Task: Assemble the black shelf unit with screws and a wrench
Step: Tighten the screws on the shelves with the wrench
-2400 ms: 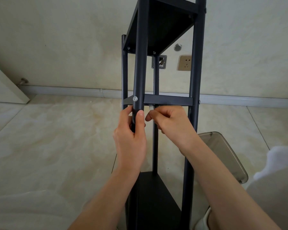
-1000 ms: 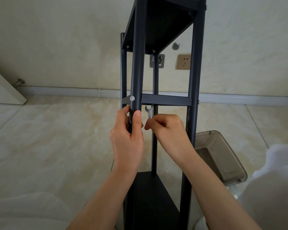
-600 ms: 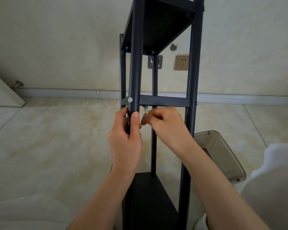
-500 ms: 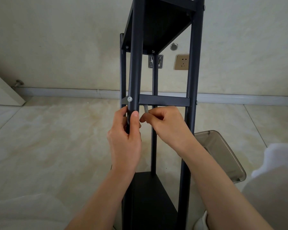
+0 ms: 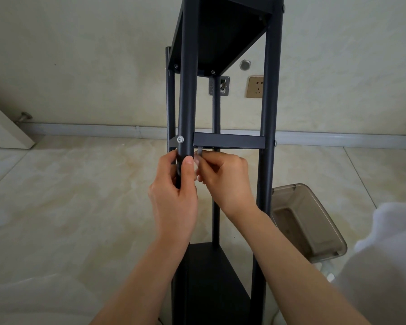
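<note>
A sec ago our right hand (image 5: 225, 181) had dropped away and the wrench (image 5: 200, 153) stood clear below the crossbar (image 5: 229, 141), open end up. Now it's back up: wrench tip tucked just under the crossbar, right beside the front-left post (image 5: 186, 95), most of it hidden by our fingers. We read that as a re-seat between turns, so the nut behind the screw (image 5: 180, 139) prob. isn't fully tight yet. The nut itself is out of sight.

Right hand: fingers curled, pinching the wrench shank btw thumb and forefinger, knuckles toward us. Whether the wrench's open end actually sits on the nut, can't tell.

Left hand (image 5: 176, 195): wrapped round the post just below the screw, thumb flat on the front, fingers round the back, steadying the shelf (image 5: 220, 36).

The shelf stands upright on the floor (image 5: 68, 195) in front of the wall, upper board and bottom board already in; the crossbar joint at mid height is the one we're on. A grey bin (image 5: 307, 221) sits on the floor to the right, near the shelf.
</note>
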